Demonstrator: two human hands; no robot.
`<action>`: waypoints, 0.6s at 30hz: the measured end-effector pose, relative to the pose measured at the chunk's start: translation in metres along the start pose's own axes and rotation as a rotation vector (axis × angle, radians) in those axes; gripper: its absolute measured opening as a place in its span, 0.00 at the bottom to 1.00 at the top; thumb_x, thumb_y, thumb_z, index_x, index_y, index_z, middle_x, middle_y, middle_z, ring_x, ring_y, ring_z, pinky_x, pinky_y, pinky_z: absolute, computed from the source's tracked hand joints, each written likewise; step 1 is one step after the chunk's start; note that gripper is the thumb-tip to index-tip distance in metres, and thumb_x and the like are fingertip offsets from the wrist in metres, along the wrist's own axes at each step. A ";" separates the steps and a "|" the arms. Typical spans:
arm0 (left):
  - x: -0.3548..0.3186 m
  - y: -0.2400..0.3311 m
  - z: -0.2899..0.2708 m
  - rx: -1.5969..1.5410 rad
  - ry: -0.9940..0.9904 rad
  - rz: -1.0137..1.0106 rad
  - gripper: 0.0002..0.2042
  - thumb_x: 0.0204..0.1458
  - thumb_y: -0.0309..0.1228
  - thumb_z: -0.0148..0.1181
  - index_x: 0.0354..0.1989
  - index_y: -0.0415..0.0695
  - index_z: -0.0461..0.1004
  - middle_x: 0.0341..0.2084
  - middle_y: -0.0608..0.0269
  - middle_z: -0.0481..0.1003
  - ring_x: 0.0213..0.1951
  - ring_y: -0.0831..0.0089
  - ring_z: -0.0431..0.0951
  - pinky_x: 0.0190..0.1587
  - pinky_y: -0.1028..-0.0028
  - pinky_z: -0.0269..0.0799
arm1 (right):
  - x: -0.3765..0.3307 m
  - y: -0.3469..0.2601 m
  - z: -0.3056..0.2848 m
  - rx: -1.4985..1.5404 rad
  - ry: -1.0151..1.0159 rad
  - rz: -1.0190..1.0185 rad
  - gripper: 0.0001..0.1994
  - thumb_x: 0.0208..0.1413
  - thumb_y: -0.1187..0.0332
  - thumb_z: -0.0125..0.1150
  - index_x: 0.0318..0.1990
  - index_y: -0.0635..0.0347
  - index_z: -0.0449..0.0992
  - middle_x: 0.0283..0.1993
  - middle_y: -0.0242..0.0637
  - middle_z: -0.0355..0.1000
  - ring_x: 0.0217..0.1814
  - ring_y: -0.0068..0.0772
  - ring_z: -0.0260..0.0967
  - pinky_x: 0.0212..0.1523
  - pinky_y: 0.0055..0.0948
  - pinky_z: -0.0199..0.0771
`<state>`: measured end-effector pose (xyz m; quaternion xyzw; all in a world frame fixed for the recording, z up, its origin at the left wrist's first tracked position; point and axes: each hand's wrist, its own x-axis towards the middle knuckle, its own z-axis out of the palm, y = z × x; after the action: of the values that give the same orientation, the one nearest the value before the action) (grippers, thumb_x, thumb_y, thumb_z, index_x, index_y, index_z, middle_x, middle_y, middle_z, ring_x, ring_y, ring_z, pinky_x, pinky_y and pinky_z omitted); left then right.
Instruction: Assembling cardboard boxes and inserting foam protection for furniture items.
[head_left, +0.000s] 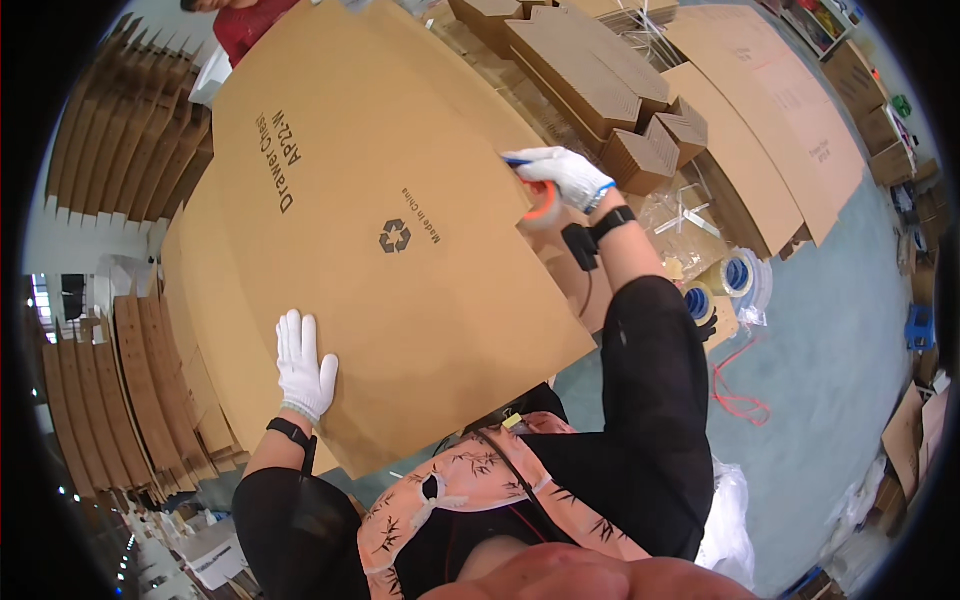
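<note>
A large flat brown cardboard box [350, 310], printed with dark lettering and a recycling mark, lies in front of me. My left hand [303, 365], in a white glove, rests flat on its near left part with the fingers stretched out. At the box's right edge, my gloved right hand [567, 178] is closed around a tape dispenser [542, 204] with orange and blue parts. The dispenser sits against that edge. My right fingers partly cover it, so its far side is hidden.
Rolls of tape [738, 275] lie right of my right arm. Folded cardboard pieces [585, 75] and flat sheets [770, 120] are stacked at the far right. Upright cardboard stacks [125, 390] line the left. A person in a red top [262, 28] is at the far left. Red strapping [738, 395] lies on the floor.
</note>
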<state>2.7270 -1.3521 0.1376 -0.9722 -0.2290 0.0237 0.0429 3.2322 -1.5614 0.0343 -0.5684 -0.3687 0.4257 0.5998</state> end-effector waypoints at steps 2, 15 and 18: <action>0.003 -0.007 -0.001 -0.023 0.059 0.057 0.37 0.53 0.35 0.58 0.72 0.35 0.55 0.73 0.34 0.48 0.73 0.33 0.45 0.74 0.45 0.41 | -0.025 0.005 -0.004 0.105 -0.045 -0.007 0.20 0.58 0.68 0.62 0.57 0.67 0.78 0.53 0.39 0.80 0.53 0.28 0.74 0.59 0.26 0.69; -0.031 -0.043 0.000 -0.084 0.049 0.065 0.36 0.58 0.46 0.57 0.70 0.36 0.59 0.71 0.34 0.52 0.72 0.34 0.48 0.74 0.46 0.41 | -0.184 0.170 0.259 -0.977 0.470 -0.229 0.17 0.62 0.66 0.58 0.57 0.58 0.77 0.54 0.47 0.76 0.55 0.53 0.74 0.55 0.41 0.77; -0.029 -0.073 -0.002 -0.106 0.032 0.311 0.36 0.57 0.50 0.59 0.70 0.42 0.61 0.71 0.38 0.53 0.72 0.37 0.49 0.75 0.47 0.41 | -0.148 0.266 0.305 -0.292 0.573 0.105 0.21 0.70 0.59 0.50 0.65 0.58 0.67 0.63 0.43 0.70 0.63 0.42 0.68 0.60 0.40 0.73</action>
<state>2.6688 -1.2997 0.1470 -0.9971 -0.0758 0.0023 -0.0091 2.8710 -1.5888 -0.1996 -0.7631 -0.2124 0.2215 0.5687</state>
